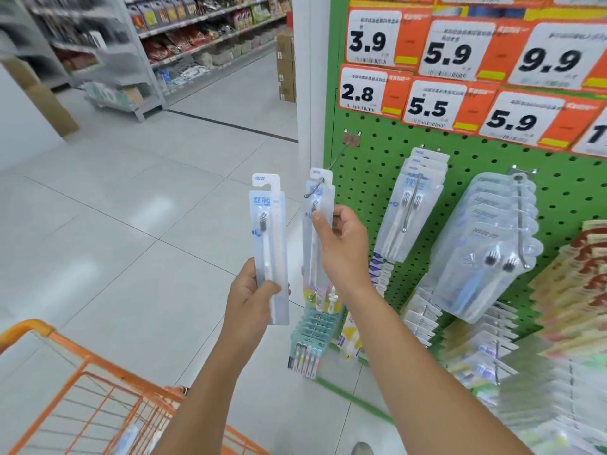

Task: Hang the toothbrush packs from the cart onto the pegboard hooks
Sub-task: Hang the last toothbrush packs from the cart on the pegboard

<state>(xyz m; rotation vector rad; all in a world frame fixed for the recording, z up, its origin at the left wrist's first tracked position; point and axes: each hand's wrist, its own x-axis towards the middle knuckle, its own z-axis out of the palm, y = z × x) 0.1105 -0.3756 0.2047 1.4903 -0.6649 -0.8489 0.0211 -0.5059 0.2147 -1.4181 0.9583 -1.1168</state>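
My left hand [254, 298] grips the lower end of a clear toothbrush pack [269, 238] and holds it upright in front of the green pegboard [371, 178]. My right hand [341, 244] pinches a second toothbrush pack [317, 205]. That pack's hang hole sits at the curled tip of a long metal hook [323, 177] on the pegboard's left side. The orange wire cart [82, 385] is at the bottom left, with another pack dimly visible inside.
More toothbrush packs [415, 198] and bulkier clear packs [492, 244] hang on hooks to the right. Several coloured packs [312, 333] hang below my right hand. Orange price tags [437, 103] line the top of the board. An open tiled aisle and grocery shelves [184, 44] lie to the left.
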